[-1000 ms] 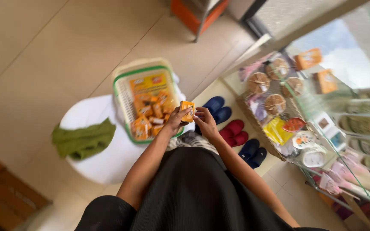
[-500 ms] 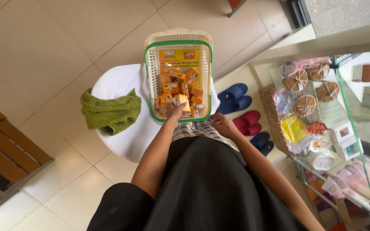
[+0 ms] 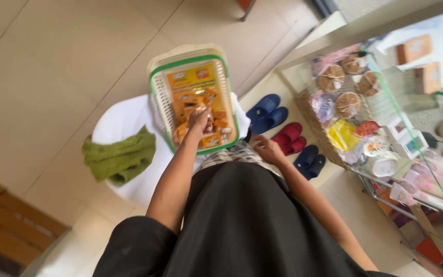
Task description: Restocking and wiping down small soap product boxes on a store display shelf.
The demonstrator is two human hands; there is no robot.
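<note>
My left hand (image 3: 199, 120) reaches into the green-rimmed basket (image 3: 162, 105) at the centre top of the frame, fingers curled down among the orange packets (image 3: 212, 138), though I cannot tell whether it grips one. The basket sits on a white stool (image 3: 121, 120), with a green cloth (image 3: 120, 156) at its left edge. My right hand (image 3: 268, 150) rests loose and empty on my lap just below and right of the basket, near the blue and red slippers (image 3: 283, 128) on the floor.

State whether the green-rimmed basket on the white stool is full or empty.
Partly full: orange packets cover the floor of the green-rimmed basket, and the left hand reaches among them.
</note>
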